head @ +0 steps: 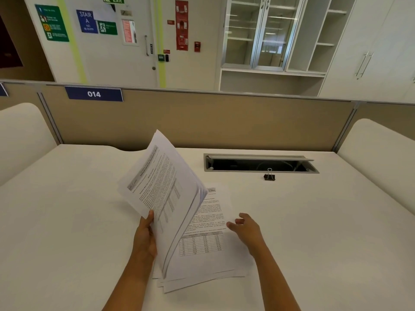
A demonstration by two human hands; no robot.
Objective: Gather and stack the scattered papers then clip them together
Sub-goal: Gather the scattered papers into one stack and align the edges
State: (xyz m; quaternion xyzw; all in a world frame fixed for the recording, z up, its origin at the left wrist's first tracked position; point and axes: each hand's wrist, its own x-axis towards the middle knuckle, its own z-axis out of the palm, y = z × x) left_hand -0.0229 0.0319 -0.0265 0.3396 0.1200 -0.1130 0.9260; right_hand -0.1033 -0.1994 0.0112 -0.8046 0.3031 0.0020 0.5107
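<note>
My left hand [146, 234] grips a sheaf of printed papers [161, 187] by its lower left edge and holds it tilted up off the desk, its bottom edge still down near the pile. Under and to the right of it, several more printed sheets [213, 223] lie flat in a rough, uneven pile. My right hand [246, 228] hovers at the right edge of that flat pile with fingers loosely curled, holding nothing. A small black binder clip [269, 176] stands alone on the desk at the far right, well beyond both hands.
The white desk [67, 209] is bounded at the back by a tan partition [202, 122]. An open cable tray slot [258, 164] is cut into the desk just behind the clip. Rounded white side panels rise at the far left and right.
</note>
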